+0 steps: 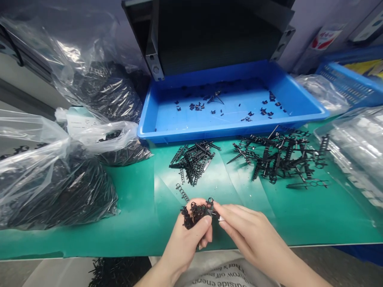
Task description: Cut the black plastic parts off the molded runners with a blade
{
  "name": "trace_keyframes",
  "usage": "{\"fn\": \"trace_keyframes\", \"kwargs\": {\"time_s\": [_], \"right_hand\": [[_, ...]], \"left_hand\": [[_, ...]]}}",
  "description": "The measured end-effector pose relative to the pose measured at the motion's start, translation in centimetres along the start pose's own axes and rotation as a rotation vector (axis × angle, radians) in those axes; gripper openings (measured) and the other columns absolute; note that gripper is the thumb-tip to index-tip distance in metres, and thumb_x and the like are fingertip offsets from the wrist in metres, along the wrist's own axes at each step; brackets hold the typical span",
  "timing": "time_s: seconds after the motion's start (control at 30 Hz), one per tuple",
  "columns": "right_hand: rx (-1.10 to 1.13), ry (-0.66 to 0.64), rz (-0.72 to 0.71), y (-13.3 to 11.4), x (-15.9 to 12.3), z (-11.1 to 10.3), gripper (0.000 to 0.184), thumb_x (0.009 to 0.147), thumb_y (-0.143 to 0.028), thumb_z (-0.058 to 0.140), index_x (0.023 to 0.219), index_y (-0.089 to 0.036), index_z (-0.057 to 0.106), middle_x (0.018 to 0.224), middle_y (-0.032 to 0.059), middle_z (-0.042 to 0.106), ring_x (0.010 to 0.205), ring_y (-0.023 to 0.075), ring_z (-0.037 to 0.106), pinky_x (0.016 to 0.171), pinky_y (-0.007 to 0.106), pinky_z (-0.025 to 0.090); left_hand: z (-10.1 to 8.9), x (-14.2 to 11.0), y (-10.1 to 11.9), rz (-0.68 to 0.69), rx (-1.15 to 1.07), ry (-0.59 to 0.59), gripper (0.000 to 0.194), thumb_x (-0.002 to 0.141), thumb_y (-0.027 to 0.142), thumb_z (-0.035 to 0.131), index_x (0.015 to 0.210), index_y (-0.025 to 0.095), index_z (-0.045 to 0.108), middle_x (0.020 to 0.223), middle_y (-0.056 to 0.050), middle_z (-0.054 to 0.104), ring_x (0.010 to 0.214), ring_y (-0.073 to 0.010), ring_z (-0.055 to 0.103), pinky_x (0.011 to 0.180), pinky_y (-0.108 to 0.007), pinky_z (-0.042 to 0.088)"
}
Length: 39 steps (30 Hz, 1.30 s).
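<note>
My left hand (pixel 190 237) is closed around a bunch of small black plastic parts (pixel 196 213) with ring-shaped ends that stick out above the fingers. Close against it on the right, my right hand (pixel 248 225) has its thumb and index finger pinched at a black plastic part near the bunch. One ringed end (pixel 210 202) rises by the index fingertip. Just beyond the hands lies a pile of flat black strips (pixel 194 159), with a single ringed strip (pixel 182 192) nearest my left hand. The exact grip of the right fingertips is partly hidden.
A blue tray (pixel 209 133) with scattered small black pieces stands at the back, beneath a dark metal chute (pixel 218 36). More branching black parts (pixel 281 155) lie to the right. Clear bags of black parts (pixel 54 187) fill the left; clear plastic packs (pixel 359 147) stand far right.
</note>
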State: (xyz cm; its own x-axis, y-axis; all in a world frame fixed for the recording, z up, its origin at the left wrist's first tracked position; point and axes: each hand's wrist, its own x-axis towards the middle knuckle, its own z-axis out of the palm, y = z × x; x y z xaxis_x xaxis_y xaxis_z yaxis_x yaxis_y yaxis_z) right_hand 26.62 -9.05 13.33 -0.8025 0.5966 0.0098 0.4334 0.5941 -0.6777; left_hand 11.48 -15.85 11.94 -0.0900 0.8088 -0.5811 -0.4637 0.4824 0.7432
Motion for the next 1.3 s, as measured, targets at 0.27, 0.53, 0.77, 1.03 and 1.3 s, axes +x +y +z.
{"fn": "trace_keyframes", "kwargs": {"time_s": [0.27, 0.53, 0.77, 1.03, 1.3], "right_hand": [[-0.072, 0.09, -0.012, -0.3, -0.3, 0.6, 0.038, 0.092, -0.019, 0.032, 0.124, -0.018, 0.051, 0.098, 0.0088, 0.069, 0.079, 0.0211, 0.064, 0.061, 0.032, 0.053], [-0.073, 0.112, -0.011, -0.4, -0.5, 1.2, 0.037, 0.092, -0.018, 0.033, 0.125, -0.017, 0.05, 0.097, 0.008, 0.068, 0.078, 0.0222, 0.063, 0.059, 0.034, 0.053], [-0.071, 0.13, 0.04, -0.5, -0.4, 2.0, 0.038, 0.091, -0.016, 0.031, 0.124, -0.016, 0.051, 0.098, 0.0093, 0.068, 0.079, 0.0213, 0.064, 0.06, 0.031, 0.052], [-0.151, 0.074, 0.087, -0.5, 2.4, 3.0, 0.033, 0.09, -0.031, 0.04, 0.118, -0.016, 0.051, 0.09, 0.0093, 0.07, 0.069, 0.0228, 0.068, 0.053, 0.03, 0.052], [-0.325, -0.055, 0.179, -1.7, 6.5, 5.0, 0.005, 0.081, -0.016, 0.055, 0.077, -0.016, 0.057, 0.071, 0.0072, 0.066, 0.051, 0.0246, 0.065, 0.041, 0.029, 0.041]], "left_hand": [[0.0, 0.2, -0.2, 0.01, 0.021, -0.013, 0.045, 0.068, 0.046, 0.067, 0.097, 0.017, 0.047, 0.042, 0.009, 0.044, 0.039, -0.0063, 0.035, 0.038, -0.017, 0.024], [0.2, 0.5, -0.7, 0.079, 0.031, -0.017, 0.033, 0.074, 0.041, 0.062, 0.092, 0.016, 0.049, 0.039, 0.011, 0.039, 0.038, -0.0059, 0.029, 0.038, -0.018, 0.025], [0.2, 0.2, -1.1, 0.086, 0.087, 0.054, 0.025, 0.078, 0.038, 0.058, 0.089, 0.017, 0.05, 0.039, 0.011, 0.037, 0.038, -0.0057, 0.029, 0.038, -0.017, 0.024], [-2.3, -0.5, 1.4, 0.252, 0.042, 0.45, 0.037, 0.068, 0.044, 0.066, 0.088, 0.015, 0.057, 0.048, 0.006, 0.05, 0.044, -0.0097, 0.045, 0.045, -0.022, 0.038], [-6.6, -0.1, 1.8, 0.363, -0.152, 0.435, 0.019, 0.073, 0.026, 0.068, 0.07, 0.017, 0.051, 0.057, 0.004, 0.056, 0.056, -0.0102, 0.054, 0.056, -0.021, 0.042]]}}
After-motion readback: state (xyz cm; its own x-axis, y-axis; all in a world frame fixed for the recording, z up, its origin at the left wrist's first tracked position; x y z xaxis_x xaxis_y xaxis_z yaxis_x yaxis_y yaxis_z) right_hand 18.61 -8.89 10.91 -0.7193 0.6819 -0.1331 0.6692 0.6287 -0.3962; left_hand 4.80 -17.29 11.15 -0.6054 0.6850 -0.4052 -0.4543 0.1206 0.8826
